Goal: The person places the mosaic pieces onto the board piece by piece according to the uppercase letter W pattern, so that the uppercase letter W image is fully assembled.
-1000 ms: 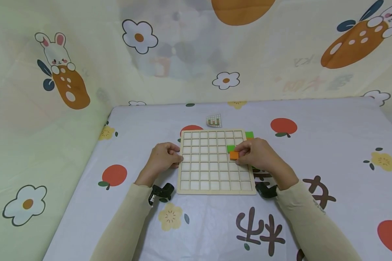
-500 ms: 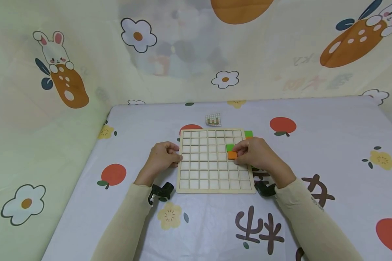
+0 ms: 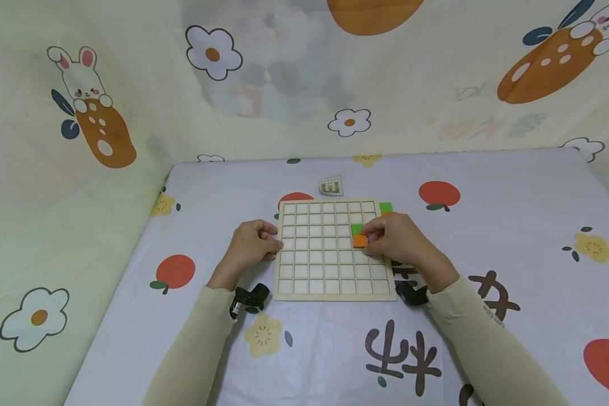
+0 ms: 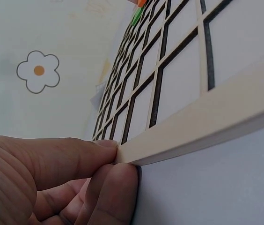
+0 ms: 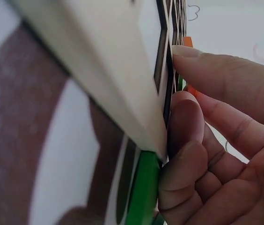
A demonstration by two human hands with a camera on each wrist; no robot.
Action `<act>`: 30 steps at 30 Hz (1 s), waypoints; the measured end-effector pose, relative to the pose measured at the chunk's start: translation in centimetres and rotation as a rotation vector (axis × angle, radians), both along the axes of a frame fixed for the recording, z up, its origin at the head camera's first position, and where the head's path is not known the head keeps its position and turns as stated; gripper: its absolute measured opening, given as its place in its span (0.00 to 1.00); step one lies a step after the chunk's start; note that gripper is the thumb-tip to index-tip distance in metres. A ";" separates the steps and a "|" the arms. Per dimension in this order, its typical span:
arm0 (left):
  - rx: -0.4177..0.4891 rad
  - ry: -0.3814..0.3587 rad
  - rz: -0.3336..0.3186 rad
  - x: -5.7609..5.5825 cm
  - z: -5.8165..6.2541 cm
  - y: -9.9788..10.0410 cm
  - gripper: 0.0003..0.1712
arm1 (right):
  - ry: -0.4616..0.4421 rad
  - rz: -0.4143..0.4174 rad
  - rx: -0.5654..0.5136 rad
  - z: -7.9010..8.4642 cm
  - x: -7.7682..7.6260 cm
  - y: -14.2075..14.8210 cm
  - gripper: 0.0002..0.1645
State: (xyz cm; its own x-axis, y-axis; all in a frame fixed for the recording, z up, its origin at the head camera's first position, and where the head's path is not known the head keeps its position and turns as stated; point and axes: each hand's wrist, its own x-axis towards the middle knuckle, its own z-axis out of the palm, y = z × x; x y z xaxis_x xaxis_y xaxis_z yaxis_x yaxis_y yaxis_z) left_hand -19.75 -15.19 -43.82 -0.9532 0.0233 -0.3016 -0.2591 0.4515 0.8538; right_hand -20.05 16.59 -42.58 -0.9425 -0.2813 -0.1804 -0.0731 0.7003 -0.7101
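Observation:
A square wooden grid board (image 3: 335, 297) with pale cells lies on the table. My left hand (image 3: 247, 246) pinches its left rim, thumb on top and fingers below in the left wrist view. Over the board's right part, my right hand (image 3: 403, 241) pinches an orange square tile (image 3: 360, 241) between thumb and fingertips. The tile sits right at a cell, directly in front of a green tile (image 3: 357, 229) in the grid. In the right wrist view the orange tile (image 5: 188, 42) shows just past the thumb tip, partly hidden.
Past the board's right edge lie a green tile (image 3: 386, 207) and an orange one (image 3: 387, 213), partly covered by my hand. A green tile (image 5: 143, 187) touches the board's side in the right wrist view. Behind the board lies a small printed grid card (image 3: 331, 185).
The orange tile has shifted slightly left and lines up more closely with the green tile. My left hand keeps its hold on the rim.

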 end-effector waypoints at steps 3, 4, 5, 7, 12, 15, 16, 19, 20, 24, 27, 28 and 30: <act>-0.005 0.001 0.001 0.0 0.0 0.0 0.16 | 0.009 0.007 0.001 0.0 -0.1 0.0 0.18; -0.007 0.002 0.001 -0.1 0.1 0.0 0.16 | 0.012 0.010 0.002 0.1 -0.1 0.0 0.18; -0.007 0.001 0.001 -0.1 0.1 0.0 0.16 | 0.012 0.012 0.002 0.1 -0.1 0.0 0.18; -0.007 -0.001 0.001 -0.1 0.1 0.0 0.16 | 0.012 0.015 0.001 0.0 -0.1 0.1 0.18; -0.007 -0.003 0.001 0.0 0.1 0.0 0.16 | -0.002 0.012 -0.003 0.0 -0.2 0.1 0.18; -0.010 0.000 0.000 0.0 0.1 0.0 0.16 | -0.003 0.013 -0.006 -0.1 -0.2 0.1 0.18; -0.011 0.002 -0.001 0.0 0.1 0.0 0.16 | -0.002 0.014 -0.006 -0.1 -0.2 0.1 0.18; -0.016 0.003 -0.001 0.1 0.1 0.0 0.16 | 0.000 0.019 -0.012 -0.1 -0.2 0.1 0.18; -0.018 0.004 -0.002 0.0 0.1 0.0 0.16 | 0.002 0.021 -0.014 -0.1 -0.2 0.1 0.18; -0.021 0.008 -0.004 0.0 0.0 0.0 0.16 | -0.006 0.033 -0.019 0.0 -0.1 0.2 0.19; -0.019 0.006 -0.003 0.0 0.1 0.0 0.16 | 0.001 0.057 -0.015 0.3 0.1 0.3 0.19; -0.019 0.004 -0.003 0.0 0.1 0.0 0.16 | 0.008 0.066 -0.015 0.4 0.2 0.4 0.19; -0.020 0.002 -0.004 0.0 0.1 0.1 0.16 | 0.029 0.080 -0.009 0.7 0.3 0.8 0.19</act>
